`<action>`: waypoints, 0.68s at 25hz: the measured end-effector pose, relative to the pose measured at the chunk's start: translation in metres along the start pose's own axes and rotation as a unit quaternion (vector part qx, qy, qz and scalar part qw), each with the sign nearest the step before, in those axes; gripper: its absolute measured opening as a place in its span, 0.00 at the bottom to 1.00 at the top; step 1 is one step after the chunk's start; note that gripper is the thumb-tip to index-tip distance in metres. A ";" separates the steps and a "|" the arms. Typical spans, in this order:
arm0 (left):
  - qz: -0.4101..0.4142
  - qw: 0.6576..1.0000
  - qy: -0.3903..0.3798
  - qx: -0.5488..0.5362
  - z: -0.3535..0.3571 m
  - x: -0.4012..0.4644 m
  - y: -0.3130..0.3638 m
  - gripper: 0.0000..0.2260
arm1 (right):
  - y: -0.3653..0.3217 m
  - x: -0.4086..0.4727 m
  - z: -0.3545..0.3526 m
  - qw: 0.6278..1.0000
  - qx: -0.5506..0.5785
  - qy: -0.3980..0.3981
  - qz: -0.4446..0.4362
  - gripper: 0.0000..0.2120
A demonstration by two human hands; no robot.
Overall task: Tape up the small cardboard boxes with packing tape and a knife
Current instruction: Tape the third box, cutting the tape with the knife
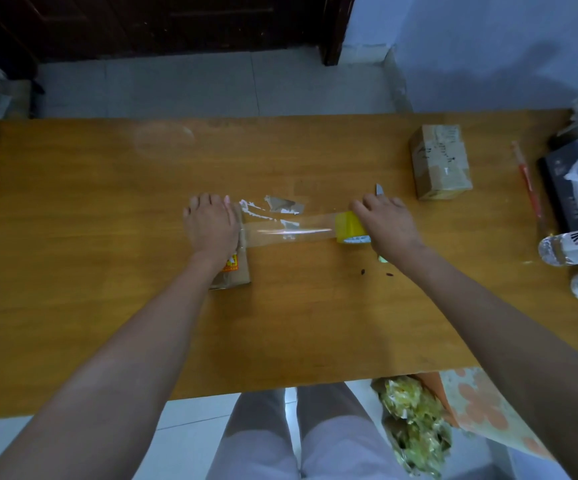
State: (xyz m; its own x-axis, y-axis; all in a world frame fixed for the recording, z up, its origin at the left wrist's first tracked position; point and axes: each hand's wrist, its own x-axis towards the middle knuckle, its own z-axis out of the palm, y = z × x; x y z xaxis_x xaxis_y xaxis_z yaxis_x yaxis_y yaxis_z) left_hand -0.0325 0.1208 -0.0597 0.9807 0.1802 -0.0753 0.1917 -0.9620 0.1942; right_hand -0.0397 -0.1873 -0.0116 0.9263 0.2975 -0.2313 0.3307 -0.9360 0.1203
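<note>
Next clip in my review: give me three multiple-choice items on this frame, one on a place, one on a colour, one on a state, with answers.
1. Where is the second cardboard box?
A. far right of the table
B. under the left hand
C. on the floor

2. What colour is the tape roll?
A. red
B. yellow
C. black

3. What state is the tape strip in?
A. wound on the roll
B. crumpled
C. stretched between box and roll

Answers: A, it stands apart toward the table's far right; B, yellow shows beside the right hand; C, it spans from the box under the left hand to the roll.
</note>
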 end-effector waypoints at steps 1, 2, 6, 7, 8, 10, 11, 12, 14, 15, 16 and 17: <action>-0.004 1.000 0.002 0.002 0.000 -0.001 -0.002 0.19 | 0.001 -0.001 0.000 1.000 0.012 0.002 0.017 0.33; -0.004 1.000 0.004 0.005 0.000 -0.001 -0.004 0.19 | 0.002 -0.003 0.000 0.999 0.036 0.008 0.040 0.30; 0.003 1.000 0.003 0.010 0.000 -0.002 -0.006 0.19 | -0.004 -0.015 0.006 0.983 0.111 0.062 0.134 0.20; 0.003 1.000 0.004 0.010 0.000 -0.003 -0.007 0.19 | -0.006 -0.018 0.009 0.986 0.091 0.063 0.124 0.19; 0.003 1.000 0.006 0.012 0.001 -0.003 -0.010 0.19 | -0.006 -0.019 0.010 0.991 0.058 0.064 0.105 0.19; 0.001 1.000 0.011 0.019 0.000 -0.004 -0.015 0.19 | 0.001 -0.017 0.008 0.995 -0.022 0.073 0.060 0.16; -0.001 1.000 0.012 0.022 0.000 -0.004 -0.016 0.19 | 0.006 -0.015 0.004 0.996 -0.052 0.061 0.039 0.15; -0.002 1.000 0.012 0.025 0.000 -0.005 -0.016 0.19 | 0.008 -0.013 0.001 0.997 -0.069 0.037 0.029 0.15; -0.004 1.000 0.013 0.023 0.000 -0.005 -0.016 0.19 | 0.008 -0.011 -0.001 0.997 -0.078 -0.018 0.022 0.16; -0.003 1.000 0.014 0.020 0.000 -0.006 -0.016 0.19 | 0.007 -0.012 -0.002 0.996 -0.086 -0.026 0.016 0.17; -0.004 1.000 0.016 0.018 0.000 -0.007 -0.016 0.19 | 0.007 -0.014 -0.004 0.996 -0.090 -0.024 0.010 0.20; -0.004 1.000 0.017 0.017 0.001 -0.007 -0.016 0.19 | 0.010 -0.018 -0.005 0.997 -0.073 -0.007 0.004 0.23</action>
State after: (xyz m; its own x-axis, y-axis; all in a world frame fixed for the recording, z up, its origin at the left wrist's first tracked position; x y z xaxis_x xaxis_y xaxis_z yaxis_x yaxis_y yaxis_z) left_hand -0.0425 0.1349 -0.0631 0.9799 0.1944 -0.0442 0.1991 -0.9667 0.1611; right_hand -0.0521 -0.2006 -0.0014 0.9267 0.2863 -0.2434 0.3470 -0.9007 0.2615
